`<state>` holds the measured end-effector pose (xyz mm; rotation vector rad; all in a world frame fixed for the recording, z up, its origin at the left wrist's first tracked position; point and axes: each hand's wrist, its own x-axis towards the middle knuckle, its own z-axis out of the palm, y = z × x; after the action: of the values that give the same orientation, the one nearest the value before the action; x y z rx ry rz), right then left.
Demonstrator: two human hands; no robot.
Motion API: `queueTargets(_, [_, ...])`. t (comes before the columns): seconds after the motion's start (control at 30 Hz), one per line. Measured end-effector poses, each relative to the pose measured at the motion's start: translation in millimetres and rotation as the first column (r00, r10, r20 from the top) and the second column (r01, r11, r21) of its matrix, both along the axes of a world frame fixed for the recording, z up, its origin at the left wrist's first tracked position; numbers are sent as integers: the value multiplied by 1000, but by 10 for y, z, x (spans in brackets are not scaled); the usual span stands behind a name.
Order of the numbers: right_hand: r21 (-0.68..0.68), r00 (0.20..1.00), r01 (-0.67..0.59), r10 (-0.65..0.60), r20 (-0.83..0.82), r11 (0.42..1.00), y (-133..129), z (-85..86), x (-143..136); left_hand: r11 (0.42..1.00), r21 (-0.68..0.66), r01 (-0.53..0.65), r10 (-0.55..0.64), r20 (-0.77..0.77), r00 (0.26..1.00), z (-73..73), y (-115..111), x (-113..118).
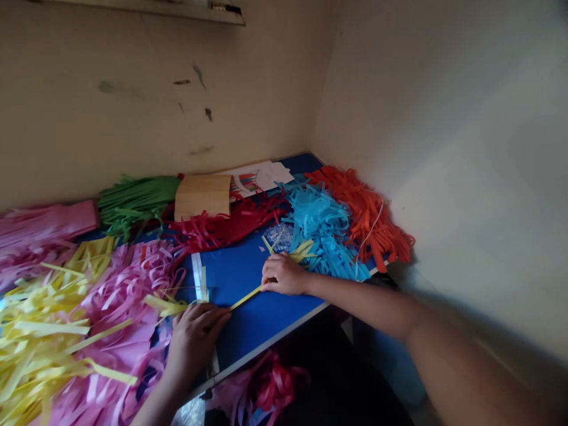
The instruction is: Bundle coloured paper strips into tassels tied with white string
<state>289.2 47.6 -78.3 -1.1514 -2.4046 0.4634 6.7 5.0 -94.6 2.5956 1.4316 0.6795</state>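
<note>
A narrow yellow paper strip [245, 299] is stretched low over the blue tabletop [284, 322], between my two hands. My left hand [197, 331] pinches its near end, with loose yellow fringe [165, 305] sticking out behind the fingers. Further right, my right hand [283, 274] is closed around the other end, and yellow fringe tips [304, 251] fan out beyond it. Close to my right hand lies a light blue fringed paper bundle [319, 219]. Pink fringed paper [133, 296] lies beside my left hand.
Yellow fringe [48, 331] covers the left side. Green fringe [137, 204], a tan paper piece [203, 197], red fringe [242, 222], a printed sheet [261, 177] and orange fringe [364, 219] line the back. Walls [444, 148] close off the rear and right. Coloured strips [270, 384] hang below the table edge.
</note>
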Motion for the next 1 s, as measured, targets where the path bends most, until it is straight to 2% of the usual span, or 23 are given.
queueTargets(0.2, [-153, 967, 171, -136, 217, 973, 16, 204, -166, 980, -16, -199, 195, -146, 970, 188, -35, 243])
queueTargets(0.3, [-164, 957, 195, -151, 248, 967, 61, 270, -235, 978, -6, -207, 201, -226, 953, 322, -63, 355])
queueTargets(0.37, [-146, 963, 130, -90, 255, 981, 64, 293, -235, 995, 10, -96, 96, -257, 962, 378, -80, 373])
queueTargets(0.47, [13, 946, -113, 103, 306, 994, 26, 296, -181, 992, 81, 100, -74, -279, 957, 384, -86, 349])
queueTargets(0.53, [174, 907, -287, 208, 367, 942, 13, 274, -152, 978, 143, 151, -109, -267, 958, 345, -64, 349])
queueTargets(0.6, [299, 878, -389, 252, 408, 871, 37, 235, -155, 969, 187, 161, -113, -244, 963, 288, -15, 381])
queueTargets(0.67, [369, 863, -437, 268, 427, 820, 87, 192, -192, 961, 220, 166, -116, -223, 968, 234, 55, 433])
queueTargets(0.73, [383, 872, -420, 249, 422, 823, 117, 175, -240, 950, 258, 175, -125, -200, 972, 215, 123, 471])
queueTargets(0.8, [346, 903, -340, 202, 379, 874, 71, 216, -271, 931, 311, 190, -140, -176, 974, 262, 147, 463])
queueTargets(0.87, [269, 947, -239, 163, 276, 933, -83, 321, -277, 907, 371, 198, -155, -143, 977, 372, 88, 394])
queueTargets(0.93, [132, 986, -161, 154, 62, 978, -314, 475, -273, 872, 433, 230, -205, -103, 973, 522, -59, 280])
queueTargets(0.97, [17, 985, -142, 143, -96, 990, -432, 560, -274, 845, 466, 264, -254, -86, 963, 603, -151, 220])
queueTargets(1.0, [-149, 957, -159, 116, -265, 976, -535, 643, -281, 826, 475, 304, -298, -89, 950, 684, -244, 168])
